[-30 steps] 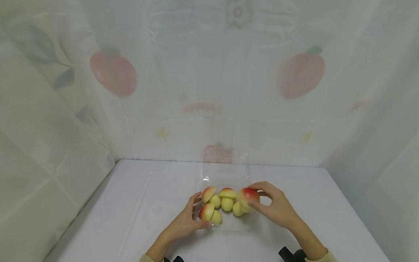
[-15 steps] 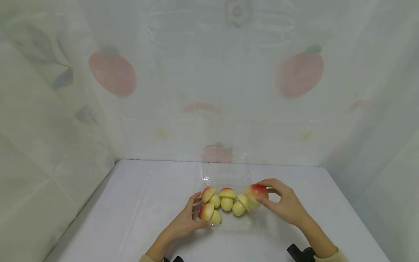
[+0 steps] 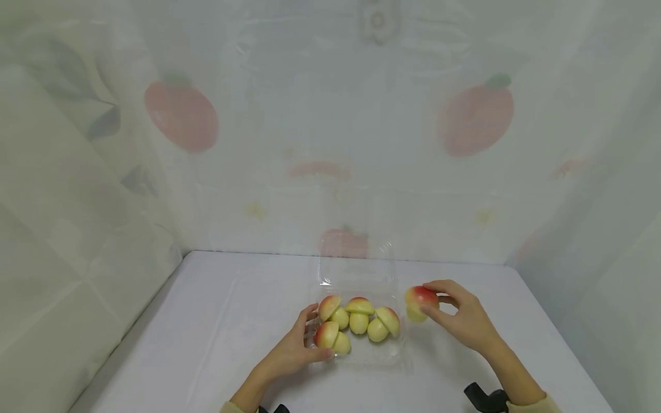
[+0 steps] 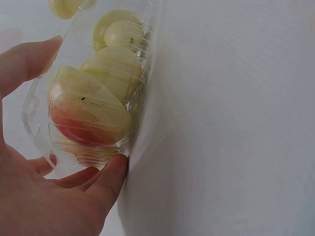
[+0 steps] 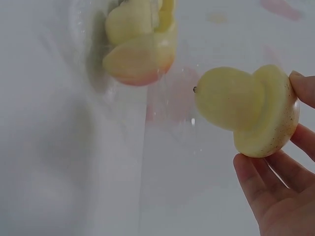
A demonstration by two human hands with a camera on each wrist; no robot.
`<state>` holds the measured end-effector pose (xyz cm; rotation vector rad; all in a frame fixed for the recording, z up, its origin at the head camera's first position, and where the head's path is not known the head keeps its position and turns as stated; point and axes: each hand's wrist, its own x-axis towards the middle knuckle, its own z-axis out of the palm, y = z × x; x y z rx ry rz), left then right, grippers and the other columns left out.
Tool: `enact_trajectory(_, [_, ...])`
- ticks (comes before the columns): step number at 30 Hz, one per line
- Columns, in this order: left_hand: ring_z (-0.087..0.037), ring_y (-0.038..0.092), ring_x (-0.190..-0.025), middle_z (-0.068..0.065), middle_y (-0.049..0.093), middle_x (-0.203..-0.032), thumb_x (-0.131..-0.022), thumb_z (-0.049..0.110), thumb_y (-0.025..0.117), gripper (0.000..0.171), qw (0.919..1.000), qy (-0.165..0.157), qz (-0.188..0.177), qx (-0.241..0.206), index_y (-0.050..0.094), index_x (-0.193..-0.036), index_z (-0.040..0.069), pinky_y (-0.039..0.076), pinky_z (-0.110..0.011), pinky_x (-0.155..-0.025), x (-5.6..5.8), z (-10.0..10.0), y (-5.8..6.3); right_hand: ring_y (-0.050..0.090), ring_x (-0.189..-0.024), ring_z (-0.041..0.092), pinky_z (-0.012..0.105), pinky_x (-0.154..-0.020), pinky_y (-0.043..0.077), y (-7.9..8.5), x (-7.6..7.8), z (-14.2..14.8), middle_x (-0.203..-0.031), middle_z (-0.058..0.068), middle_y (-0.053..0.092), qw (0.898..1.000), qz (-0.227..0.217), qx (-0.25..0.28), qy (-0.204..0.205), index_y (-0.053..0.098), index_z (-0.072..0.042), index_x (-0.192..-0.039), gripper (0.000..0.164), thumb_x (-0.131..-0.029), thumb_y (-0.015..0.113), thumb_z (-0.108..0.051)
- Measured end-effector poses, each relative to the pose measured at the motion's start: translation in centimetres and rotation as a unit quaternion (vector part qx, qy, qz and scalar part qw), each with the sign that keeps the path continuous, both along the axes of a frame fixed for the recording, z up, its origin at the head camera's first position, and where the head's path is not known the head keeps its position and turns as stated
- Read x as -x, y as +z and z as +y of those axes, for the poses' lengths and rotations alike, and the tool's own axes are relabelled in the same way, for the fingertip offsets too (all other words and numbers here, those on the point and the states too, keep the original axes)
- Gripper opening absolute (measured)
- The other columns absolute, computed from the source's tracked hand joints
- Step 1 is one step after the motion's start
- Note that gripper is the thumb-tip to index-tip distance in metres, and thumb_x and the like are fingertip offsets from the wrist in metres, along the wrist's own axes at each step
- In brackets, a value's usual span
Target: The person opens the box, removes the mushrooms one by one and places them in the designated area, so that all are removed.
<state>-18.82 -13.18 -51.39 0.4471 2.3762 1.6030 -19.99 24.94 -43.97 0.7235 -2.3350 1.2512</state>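
A clear plastic clamshell box [image 3: 370,357] stands on the table with its lid up. Several toy mushrooms with red-yellow caps lie in it, among them a mushroom at the right side [image 3: 387,321] and a mushroom at the front left [image 3: 326,335]. My left hand [image 3: 295,348] grips the box's left side, thumb at the front rim and fingers along the outer wall, as the left wrist view shows. Right of the box, my right hand [image 3: 463,319] holds another toy mushroom [image 5: 241,110] by its cap, pinched between thumb and fingers, its pale stem pointing away from the palm.
The raised transparent lid [image 3: 356,272] stands behind the box and is hard to see. A white-covered table [image 3: 248,298] carries everything. Pale fruit-printed curtains [image 3: 330,115] hang at the back and both sides.
My right hand has moved right and slightly away with its mushroom, from over the box's right part to outside it. The mushroom formerly half covered there now shows whole. My left hand stays put.
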Motion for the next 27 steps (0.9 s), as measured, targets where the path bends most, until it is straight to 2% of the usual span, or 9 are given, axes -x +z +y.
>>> enact_trajectory(5, [-0.05, 0.036, -0.141, -0.02, 0.03, -0.16, -0.082, 0.035, 0.085, 0.106, 1.0, -0.002, -0.001, -0.003, 0.017, -0.16, 0.013, 0.034, -0.061, -0.113, 0.0, 0.0, 0.0, 0.064, -0.103, 0.007, 0.017, -0.087, 0.053, -0.3, 0.3, 0.7, -0.117, 0.007, 0.069, 0.999, -0.034, 0.005, -0.009, 0.068, -0.003, -0.121, 0.037, -0.086, 0.081, -0.005])
enact_trajectory(13, [-0.05, 0.036, -0.141, -0.021, 0.029, -0.16, -0.083, 0.035, 0.085, 0.106, 1.0, -0.004, -0.003, -0.003, 0.016, -0.161, 0.012, 0.033, -0.061, -0.113, 0.0, -0.1, 0.0, 0.063, -0.101, 0.007, 0.021, -0.085, 0.055, -1.4, 0.9, 1.5, -0.117, 0.009, 0.069, 0.995, -0.087, -0.004, -0.046, 0.068, -0.004, -0.123, 0.034, -0.091, 0.078, -0.014])
enact_trajectory(22, [-0.05, 0.036, -0.141, -0.023, 0.028, -0.16, -0.083, 0.034, 0.085, 0.107, 1.0, -0.004, -0.007, -0.005, 0.015, -0.161, 0.011, 0.033, -0.061, -0.113, -0.1, 0.0, 0.2, 0.066, -0.102, 0.016, 0.027, -0.084, 0.057, -2.9, 1.9, 2.5, -0.119, 0.012, 0.069, 0.99, -0.127, 0.001, -0.053, 0.067, -0.002, -0.126, 0.039, -0.091, 0.078, -0.014])
enact_trajectory(27, [-0.05, 0.036, -0.141, -0.022, 0.027, -0.161, -0.083, 0.034, 0.085, 0.107, 0.9999, -0.002, -0.009, -0.007, 0.015, -0.161, 0.011, 0.033, -0.061, -0.113, 0.0, 0.0, 0.0, 0.065, -0.104, 0.012, 0.026, -0.085, 0.056, -3.6, 2.5, 2.8, -0.118, 0.011, 0.07, 0.988, -0.148, 0.003, -0.054, 0.068, -0.001, -0.126, 0.038, -0.092, 0.077, -0.018])
